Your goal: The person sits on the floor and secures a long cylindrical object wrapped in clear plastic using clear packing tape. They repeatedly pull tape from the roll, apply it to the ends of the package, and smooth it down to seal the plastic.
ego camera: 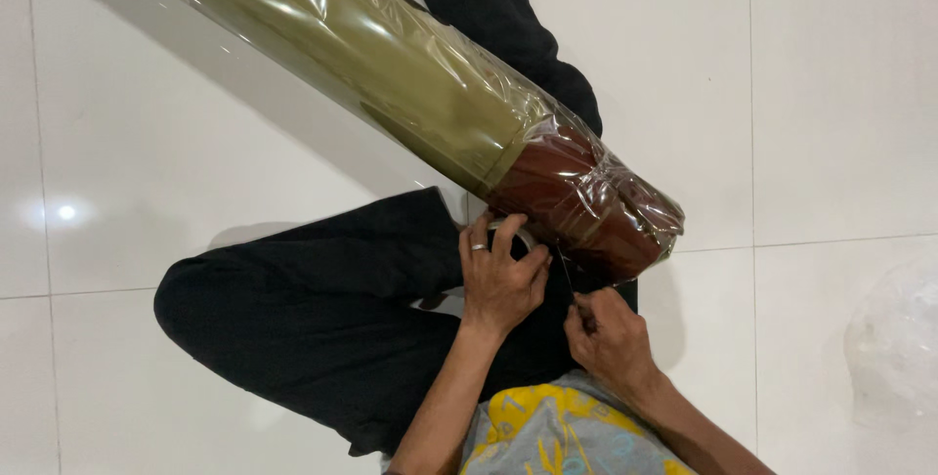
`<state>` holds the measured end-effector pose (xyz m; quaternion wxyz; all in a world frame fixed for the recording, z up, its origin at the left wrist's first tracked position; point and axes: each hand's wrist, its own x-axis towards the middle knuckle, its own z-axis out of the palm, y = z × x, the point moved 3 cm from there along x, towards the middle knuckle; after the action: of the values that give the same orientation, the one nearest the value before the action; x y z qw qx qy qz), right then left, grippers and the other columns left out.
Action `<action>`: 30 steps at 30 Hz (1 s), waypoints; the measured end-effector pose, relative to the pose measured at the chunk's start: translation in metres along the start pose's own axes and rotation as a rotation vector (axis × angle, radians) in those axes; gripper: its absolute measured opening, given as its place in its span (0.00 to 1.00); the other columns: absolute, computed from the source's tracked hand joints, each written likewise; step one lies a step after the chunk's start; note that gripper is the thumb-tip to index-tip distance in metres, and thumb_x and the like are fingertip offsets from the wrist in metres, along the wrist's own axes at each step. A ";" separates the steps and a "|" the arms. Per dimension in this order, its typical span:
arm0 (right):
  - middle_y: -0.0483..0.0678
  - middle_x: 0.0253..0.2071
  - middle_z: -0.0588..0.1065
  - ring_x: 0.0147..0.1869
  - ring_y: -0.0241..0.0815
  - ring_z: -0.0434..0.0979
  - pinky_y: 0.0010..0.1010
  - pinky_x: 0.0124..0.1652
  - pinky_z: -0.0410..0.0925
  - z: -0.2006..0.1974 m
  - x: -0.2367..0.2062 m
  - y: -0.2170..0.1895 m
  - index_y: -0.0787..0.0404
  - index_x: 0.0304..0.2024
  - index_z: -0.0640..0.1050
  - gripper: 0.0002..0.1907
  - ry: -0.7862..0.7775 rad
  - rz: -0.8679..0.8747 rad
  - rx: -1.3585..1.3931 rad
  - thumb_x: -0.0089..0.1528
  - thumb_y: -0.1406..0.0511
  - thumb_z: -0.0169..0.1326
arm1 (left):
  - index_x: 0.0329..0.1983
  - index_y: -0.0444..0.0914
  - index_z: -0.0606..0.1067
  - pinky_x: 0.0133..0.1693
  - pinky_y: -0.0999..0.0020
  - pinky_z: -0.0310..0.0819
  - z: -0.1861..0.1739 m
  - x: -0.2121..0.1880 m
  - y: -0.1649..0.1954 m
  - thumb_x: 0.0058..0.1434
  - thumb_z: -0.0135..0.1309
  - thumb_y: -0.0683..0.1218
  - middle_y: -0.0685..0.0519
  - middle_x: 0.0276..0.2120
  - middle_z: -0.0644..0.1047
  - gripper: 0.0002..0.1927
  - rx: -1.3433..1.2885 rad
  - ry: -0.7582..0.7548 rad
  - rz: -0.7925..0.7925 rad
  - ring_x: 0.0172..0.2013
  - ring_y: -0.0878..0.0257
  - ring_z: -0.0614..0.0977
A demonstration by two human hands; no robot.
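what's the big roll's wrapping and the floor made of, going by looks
The wrapping looks like clear, glossy plastic film: it crinkles and throws bright glare over the olive and dark red roll inside. The floor looks like polished white tile, probably ceramic: thin grout lines and a mirrored lamp spot.

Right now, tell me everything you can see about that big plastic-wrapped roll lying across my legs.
The roll is a long, thick cylinder in clear, crinkled, glossy plastic film. Most of it looks olive green; the near end is dark reddish brown, with the film bunched over the end face. It lies slanted from the upper left toward the lower right, over black-trousered legs on a white tiled floor. The left hand rests against the brown end, holding what looks like a tape roll; the right hand pinches a thin strand just below it.
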<state>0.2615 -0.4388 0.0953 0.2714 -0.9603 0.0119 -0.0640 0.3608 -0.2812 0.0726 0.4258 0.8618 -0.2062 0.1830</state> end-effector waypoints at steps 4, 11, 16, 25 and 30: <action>0.53 0.29 0.72 0.25 0.45 0.76 0.35 0.23 0.70 0.014 0.002 0.009 0.66 0.36 0.74 0.10 -0.026 -0.036 0.025 0.55 0.74 0.62 | 0.35 0.44 0.83 0.55 0.40 0.65 0.000 -0.001 -0.001 0.53 0.67 0.46 0.49 0.57 0.70 0.07 -0.027 -0.010 -0.016 0.57 0.37 0.70; 0.55 0.31 0.73 0.28 0.50 0.76 0.35 0.24 0.70 0.012 0.015 -0.002 0.67 0.36 0.74 0.10 -0.004 -0.116 -0.041 0.55 0.75 0.61 | 0.36 0.43 0.82 0.55 0.46 0.66 -0.023 0.010 -0.011 0.55 0.66 0.46 0.49 0.59 0.73 0.06 -0.080 0.029 -0.150 0.57 0.41 0.72; 0.53 0.32 0.73 0.28 0.45 0.77 0.32 0.26 0.70 0.004 0.024 -0.016 0.67 0.39 0.75 0.10 -0.002 -0.231 0.077 0.57 0.76 0.60 | 0.34 0.41 0.83 0.54 0.48 0.65 -0.076 0.010 -0.040 0.55 0.63 0.45 0.48 0.57 0.75 0.05 -0.081 -0.046 -0.175 0.55 0.42 0.72; 0.55 0.39 0.77 0.41 0.51 0.81 0.35 0.42 0.73 0.020 0.043 -0.003 0.69 0.58 0.71 0.23 -0.276 -0.016 0.259 0.60 0.74 0.57 | 0.32 0.38 0.82 0.51 0.56 0.75 -0.115 -0.063 -0.058 0.58 0.59 0.46 0.48 0.53 0.78 0.07 -0.638 -0.296 -0.608 0.49 0.52 0.81; 0.54 0.46 0.80 0.48 0.49 0.85 0.32 0.47 0.75 0.010 0.022 0.038 0.67 0.53 0.74 0.15 -0.226 -0.100 0.433 0.64 0.73 0.55 | 0.32 0.38 0.79 0.56 0.51 0.69 -0.112 -0.084 -0.042 0.62 0.58 0.47 0.44 0.55 0.77 0.08 -0.863 -0.240 -0.686 0.55 0.49 0.77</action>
<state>0.2849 -0.4677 0.0693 0.4668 -0.8802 -0.0800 0.0293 0.2957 -0.1501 0.0676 0.7482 0.6421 -0.0171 -0.1662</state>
